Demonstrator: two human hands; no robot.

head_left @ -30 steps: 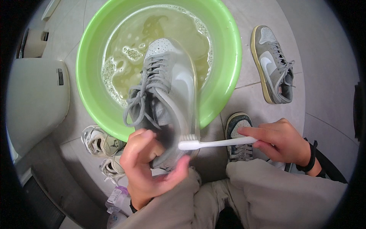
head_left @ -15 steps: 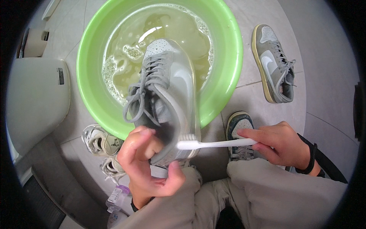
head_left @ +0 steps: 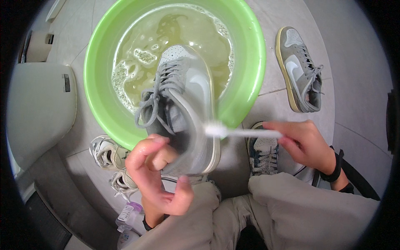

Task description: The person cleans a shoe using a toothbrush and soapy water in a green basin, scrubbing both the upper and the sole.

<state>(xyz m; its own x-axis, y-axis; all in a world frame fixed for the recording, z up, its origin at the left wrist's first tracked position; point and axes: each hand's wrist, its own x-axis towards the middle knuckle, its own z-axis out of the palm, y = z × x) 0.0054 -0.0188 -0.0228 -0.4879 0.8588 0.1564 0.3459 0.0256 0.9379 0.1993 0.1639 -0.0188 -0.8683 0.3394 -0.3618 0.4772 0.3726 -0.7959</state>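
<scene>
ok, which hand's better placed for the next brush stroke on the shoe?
Right hand, likely: it holds the brush, head by the shoe. The left hand is at the heel end.

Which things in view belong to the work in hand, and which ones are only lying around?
Belongs:
gray laced sneaker, partly over the green basin
white brush, in the right hand
left hand, at the sneaker's heel end

Apparently lying around:
second gray sneaker, possibly also involved
two pale shoes
purple-capped bottle, use unclear
</scene>
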